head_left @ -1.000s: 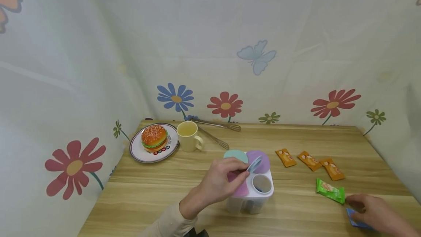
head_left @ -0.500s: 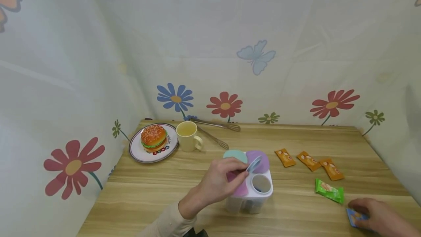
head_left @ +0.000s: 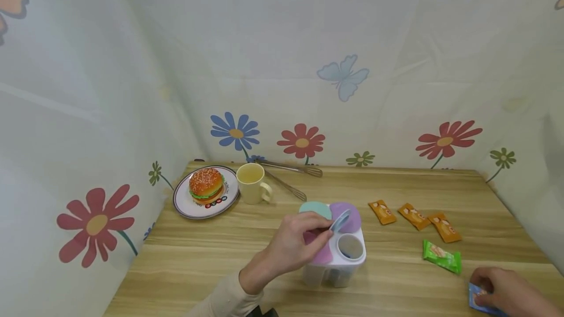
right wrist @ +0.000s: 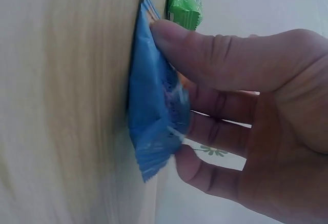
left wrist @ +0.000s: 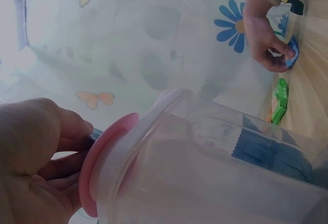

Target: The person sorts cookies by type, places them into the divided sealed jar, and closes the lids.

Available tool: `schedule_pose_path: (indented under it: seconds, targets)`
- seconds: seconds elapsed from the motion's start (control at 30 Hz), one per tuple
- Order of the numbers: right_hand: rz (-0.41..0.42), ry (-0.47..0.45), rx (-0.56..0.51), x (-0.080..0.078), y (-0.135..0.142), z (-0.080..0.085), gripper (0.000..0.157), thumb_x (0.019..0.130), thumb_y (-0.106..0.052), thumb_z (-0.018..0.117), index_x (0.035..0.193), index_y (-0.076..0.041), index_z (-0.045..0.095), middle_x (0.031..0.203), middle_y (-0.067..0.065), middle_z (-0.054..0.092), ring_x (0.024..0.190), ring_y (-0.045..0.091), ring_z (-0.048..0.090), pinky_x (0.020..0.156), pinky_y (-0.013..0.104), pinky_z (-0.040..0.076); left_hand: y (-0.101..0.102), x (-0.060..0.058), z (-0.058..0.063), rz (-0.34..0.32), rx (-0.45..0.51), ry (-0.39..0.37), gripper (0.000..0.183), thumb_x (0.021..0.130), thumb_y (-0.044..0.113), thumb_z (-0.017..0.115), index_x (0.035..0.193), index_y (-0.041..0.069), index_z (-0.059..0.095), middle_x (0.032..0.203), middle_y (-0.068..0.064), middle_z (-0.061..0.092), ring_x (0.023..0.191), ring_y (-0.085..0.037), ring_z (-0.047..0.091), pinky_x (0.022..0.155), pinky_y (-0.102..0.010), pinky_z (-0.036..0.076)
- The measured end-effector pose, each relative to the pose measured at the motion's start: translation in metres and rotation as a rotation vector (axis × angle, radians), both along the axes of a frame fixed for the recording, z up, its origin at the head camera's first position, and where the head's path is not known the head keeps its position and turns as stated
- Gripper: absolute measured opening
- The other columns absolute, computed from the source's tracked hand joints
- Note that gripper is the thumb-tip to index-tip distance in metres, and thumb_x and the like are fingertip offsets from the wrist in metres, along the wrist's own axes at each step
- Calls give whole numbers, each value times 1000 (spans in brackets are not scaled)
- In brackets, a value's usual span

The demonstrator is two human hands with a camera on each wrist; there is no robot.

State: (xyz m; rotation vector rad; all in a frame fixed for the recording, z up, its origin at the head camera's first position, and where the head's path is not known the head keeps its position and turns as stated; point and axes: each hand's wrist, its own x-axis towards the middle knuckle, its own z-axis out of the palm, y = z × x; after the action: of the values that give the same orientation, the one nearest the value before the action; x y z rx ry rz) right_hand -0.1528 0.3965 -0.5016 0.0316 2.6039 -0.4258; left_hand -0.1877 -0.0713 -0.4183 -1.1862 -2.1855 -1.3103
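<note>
the right hand (head_left: 506, 287) pinches the blue packet (right wrist: 154, 98) between thumb and fingers at the right of the table (head_left: 396, 285), near the green packet (head_left: 442, 257); whether it touches the wood, i cannot tell. the left hand (head_left: 291, 243) pinches the pale blue lid (head_left: 341, 219), tilted up beside the container's (head_left: 314, 275) uncovered round opening (head_left: 351, 247). a light, even pinch should spare the wrapper, and the lid is best held steady, clear of the opening
</note>
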Motion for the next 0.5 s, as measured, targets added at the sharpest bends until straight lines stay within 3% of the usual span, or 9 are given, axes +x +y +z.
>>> schedule_pose_path:
  seconds: [0.1, 0.23, 0.5]
  targets:
    - [-8, 15, 6, 2, -2, 0, 28, 77, -29, 80, 91, -11, 64, 77, -2, 55, 72, 16, 50, 62, 31, 45, 0, 0, 0, -2, 4, 3, 16, 86, 6, 71, 101, 1, 73, 94, -7, 72, 82, -4, 66, 72, -10, 54]
    - [-3, 73, 3, 5, -5, 3, 27, 76, -26, 81, 86, -15, 59, 73, -1, 49, 67, 15, 46, 57, 26, 36, 0, -1, 0, -8, 6, 9, 16, 86, 5, 71, 101, 1, 73, 93, -7, 72, 82, -4, 66, 72, -10, 54]
    - [67, 167, -47, 5, -4, 8, 29, 74, -29, 81, 82, -18, 56, 73, -5, 49, 62, 6, 41, 54, 21, 34, 0, 0, 1, -6, -1, -3, 16, 86, 6, 71, 102, 1, 73, 94, -7, 72, 82, -4, 66, 72, -9, 54]
